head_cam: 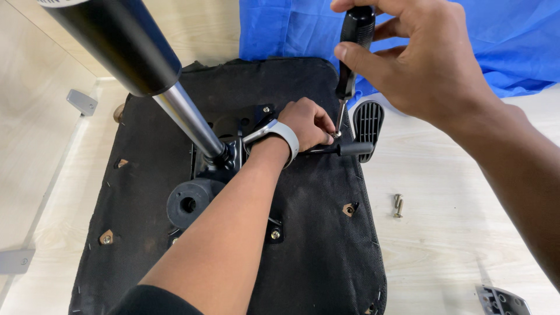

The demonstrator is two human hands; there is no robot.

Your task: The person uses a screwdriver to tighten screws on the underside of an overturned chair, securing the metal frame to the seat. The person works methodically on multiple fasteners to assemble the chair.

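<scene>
A: Left side, an upturned black chair seat (146, 192) lies on the wood floor (455, 233), gas cylinder (175, 105) sticking up.

B: Yep. The left hand (309, 122) is curled tight around the screw spot mid-seat.

A: The right hand (420, 64) grips the screwdriver (350, 58) upright, tip there. Two loose bolts (398, 205) sit further right.

Pale wooden floor (443, 233) carries the upturned black chair seat (315, 233), two loose bolts (398, 205) beside it, a blue cloth (513, 41) and a grey plastic armrest piece (501, 300).
</scene>
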